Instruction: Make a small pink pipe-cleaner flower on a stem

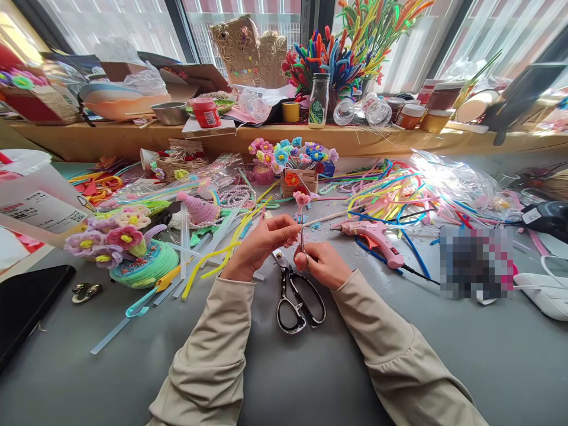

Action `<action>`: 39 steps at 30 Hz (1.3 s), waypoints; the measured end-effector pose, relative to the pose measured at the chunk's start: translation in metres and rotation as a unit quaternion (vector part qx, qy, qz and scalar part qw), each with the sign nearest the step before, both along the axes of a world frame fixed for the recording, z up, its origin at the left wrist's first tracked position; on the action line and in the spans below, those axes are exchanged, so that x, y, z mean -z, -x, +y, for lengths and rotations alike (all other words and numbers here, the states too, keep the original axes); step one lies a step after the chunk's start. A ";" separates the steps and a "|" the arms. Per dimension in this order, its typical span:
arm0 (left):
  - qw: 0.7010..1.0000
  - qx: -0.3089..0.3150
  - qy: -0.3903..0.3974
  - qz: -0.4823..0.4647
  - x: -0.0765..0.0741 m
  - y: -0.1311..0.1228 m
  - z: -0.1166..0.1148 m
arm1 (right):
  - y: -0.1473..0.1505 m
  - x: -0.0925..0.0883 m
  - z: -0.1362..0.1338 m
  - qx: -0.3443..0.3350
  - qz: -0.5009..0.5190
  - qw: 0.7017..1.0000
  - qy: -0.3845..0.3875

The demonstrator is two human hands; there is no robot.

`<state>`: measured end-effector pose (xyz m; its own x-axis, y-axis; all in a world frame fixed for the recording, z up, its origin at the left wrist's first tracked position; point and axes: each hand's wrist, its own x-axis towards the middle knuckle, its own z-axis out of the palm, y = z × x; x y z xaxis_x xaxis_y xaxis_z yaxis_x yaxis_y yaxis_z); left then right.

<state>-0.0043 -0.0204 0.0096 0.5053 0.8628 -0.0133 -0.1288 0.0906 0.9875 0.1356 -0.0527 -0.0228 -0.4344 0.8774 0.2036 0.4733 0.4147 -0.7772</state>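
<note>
My left hand (pixel 271 241) pinches a pale pink pipe cleaner (pixel 326 218) between thumb and fingers. Its free end sticks out to the right. My right hand (pixel 323 261) is closed around the handles of small scissors (pixel 302 239), whose narrow blades point up beside my left fingertips. A bit of pink fuzz shows between the hands. Just above the blades is a small pink pipe-cleaner flower (pixel 302 199); whether it is attached to the held piece I cannot tell. Large black-handled scissors (pixel 290 299) lie on the table under my hands.
Right of my hands lies a pink glue gun (pixel 375 239). Loose pipe cleaners (pixel 390 198) are heaped behind it. Glue sticks (pixel 184 239) and a green pot with fuzzy flowers (pixel 146 263) are on the left, near a black phone (pixel 33 305). A small flower box (pixel 299 180) stands behind.
</note>
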 end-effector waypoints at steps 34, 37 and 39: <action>1.000 0.016 0.017 0.003 0.001 0.001 0.000 | 0.002 -0.002 0.000 0.036 0.014 0.999 -0.009; 0.999 0.031 0.011 0.005 0.002 0.001 0.000 | 0.002 -0.002 -0.001 0.035 0.014 0.999 -0.010; 0.999 0.032 0.012 0.002 0.002 0.001 0.000 | 0.002 -0.002 0.000 0.044 0.005 0.999 -0.012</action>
<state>-0.0049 -0.0200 0.0071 0.5586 0.8287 -0.0351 -0.1183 0.1214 0.9855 0.1338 -0.0531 -0.0206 -0.3530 0.9070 0.2296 0.5017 0.3907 -0.7718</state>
